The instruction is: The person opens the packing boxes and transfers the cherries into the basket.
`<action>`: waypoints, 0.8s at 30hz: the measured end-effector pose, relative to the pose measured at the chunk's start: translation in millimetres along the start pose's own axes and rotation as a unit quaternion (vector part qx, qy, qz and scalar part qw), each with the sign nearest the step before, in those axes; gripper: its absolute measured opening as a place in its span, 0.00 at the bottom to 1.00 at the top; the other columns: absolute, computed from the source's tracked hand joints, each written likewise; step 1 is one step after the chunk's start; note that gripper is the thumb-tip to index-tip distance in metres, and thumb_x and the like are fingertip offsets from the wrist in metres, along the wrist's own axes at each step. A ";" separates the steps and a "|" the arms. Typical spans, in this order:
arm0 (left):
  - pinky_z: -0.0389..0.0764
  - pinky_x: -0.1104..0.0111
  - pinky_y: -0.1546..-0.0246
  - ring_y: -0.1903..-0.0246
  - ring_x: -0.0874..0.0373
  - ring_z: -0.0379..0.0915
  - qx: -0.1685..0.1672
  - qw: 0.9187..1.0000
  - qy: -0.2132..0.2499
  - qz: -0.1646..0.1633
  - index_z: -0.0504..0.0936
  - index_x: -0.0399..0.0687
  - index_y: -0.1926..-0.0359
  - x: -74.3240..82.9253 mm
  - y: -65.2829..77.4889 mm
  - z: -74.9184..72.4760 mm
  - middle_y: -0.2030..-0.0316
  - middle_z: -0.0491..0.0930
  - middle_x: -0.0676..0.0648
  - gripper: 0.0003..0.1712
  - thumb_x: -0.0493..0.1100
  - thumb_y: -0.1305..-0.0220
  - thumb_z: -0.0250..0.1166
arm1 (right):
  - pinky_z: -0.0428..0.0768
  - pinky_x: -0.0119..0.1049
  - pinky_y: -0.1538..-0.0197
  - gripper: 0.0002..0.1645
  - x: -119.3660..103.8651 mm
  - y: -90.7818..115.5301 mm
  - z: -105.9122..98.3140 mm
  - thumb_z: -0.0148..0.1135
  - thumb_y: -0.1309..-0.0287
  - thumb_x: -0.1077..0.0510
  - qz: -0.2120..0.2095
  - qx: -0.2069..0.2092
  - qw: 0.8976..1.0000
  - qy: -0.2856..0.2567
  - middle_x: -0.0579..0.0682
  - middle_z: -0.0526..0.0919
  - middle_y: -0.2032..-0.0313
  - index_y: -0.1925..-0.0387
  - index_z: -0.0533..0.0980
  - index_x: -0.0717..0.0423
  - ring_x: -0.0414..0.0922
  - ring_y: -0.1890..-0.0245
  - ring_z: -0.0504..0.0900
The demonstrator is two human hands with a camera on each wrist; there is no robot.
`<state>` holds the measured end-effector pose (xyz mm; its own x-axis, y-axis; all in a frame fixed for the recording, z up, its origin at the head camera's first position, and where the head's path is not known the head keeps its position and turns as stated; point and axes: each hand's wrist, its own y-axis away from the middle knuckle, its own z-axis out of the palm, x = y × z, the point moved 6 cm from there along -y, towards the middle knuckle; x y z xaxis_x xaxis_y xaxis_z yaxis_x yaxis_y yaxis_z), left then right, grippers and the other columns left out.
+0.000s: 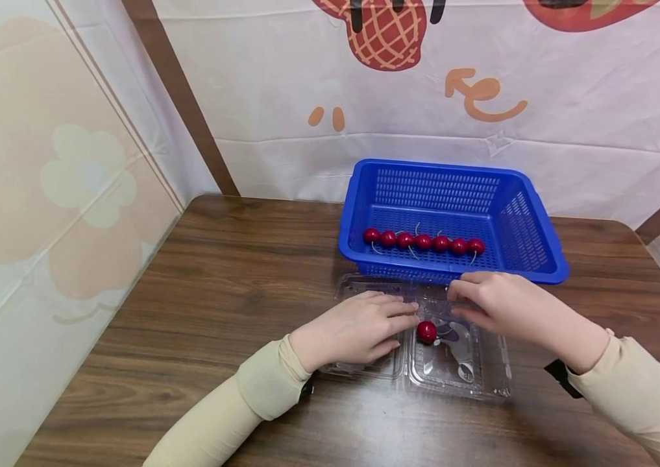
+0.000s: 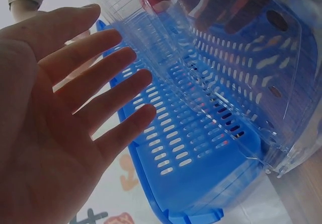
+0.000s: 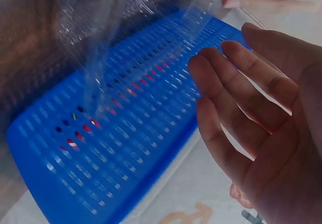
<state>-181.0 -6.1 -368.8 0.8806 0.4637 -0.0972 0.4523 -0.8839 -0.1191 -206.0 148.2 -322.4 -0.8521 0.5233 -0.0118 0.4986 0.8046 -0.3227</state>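
Observation:
A clear plastic clamshell box [image 1: 449, 384] lies unfolded on the table, its two halves side by side. One red cherry [image 1: 426, 333] with a thin stem sits in the right half. My left hand [image 1: 367, 326] is over the left half, fingers extended towards the cherry; in the left wrist view the palm of this hand [image 2: 65, 118] holds nothing. My right hand [image 1: 501, 303] hovers near the box's back right part, by the basket. Its fingers [image 3: 216, 78] are loosely bent with nothing between them in the right wrist view.
Behind the box stands a blue perforated basket [image 1: 452, 167] with several red cherries [image 1: 423, 242] lined up in a row on its floor. The brown wooden table [image 1: 219, 292] ends at a printed cloth backdrop [image 1: 271, 84], and another patterned cloth hangs at the left.

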 end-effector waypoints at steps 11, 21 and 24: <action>0.69 0.60 0.39 0.41 0.52 0.64 0.001 1.000 0.002 0.000 0.72 0.52 0.39 -0.2 0.8 -0.8 0.38 0.70 0.49 0.27 0.51 0.39 0.57 | 0.80 0.34 0.76 0.07 -1.8 2.7 32.6 0.66 0.53 0.55 0.006 -0.064 0.998 -0.024 0.42 0.79 0.75 0.70 0.77 0.50 0.35 0.77 0.76; 0.68 0.60 0.39 0.40 0.52 0.64 -0.001 1.000 0.000 0.001 0.71 0.51 0.38 0.4 0.5 -1.3 0.38 0.70 0.48 0.28 0.51 0.39 0.56 | 0.80 0.34 0.75 0.13 -1.0 0.4 52.2 0.67 0.53 0.49 0.010 -0.082 0.996 -0.032 0.43 0.79 0.75 0.68 0.78 0.51 0.34 0.77 0.75; 0.68 0.60 0.39 0.40 0.52 0.64 -0.002 1.000 0.002 0.001 0.71 0.51 0.38 0.5 0.7 -1.1 0.38 0.70 0.48 0.28 0.51 0.39 0.56 | 0.80 0.34 0.75 0.14 -1.8 -0.5 56.9 0.67 0.53 0.47 0.013 -0.096 0.995 -0.033 0.42 0.79 0.75 0.68 0.78 0.51 0.34 0.76 0.75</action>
<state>-180.1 -6.6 -367.9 0.8820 0.4620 -0.0927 0.4514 -0.8848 -0.1152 -213.7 130.9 -376.1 -0.8441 0.5301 -0.0811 0.5362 0.8332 -0.1350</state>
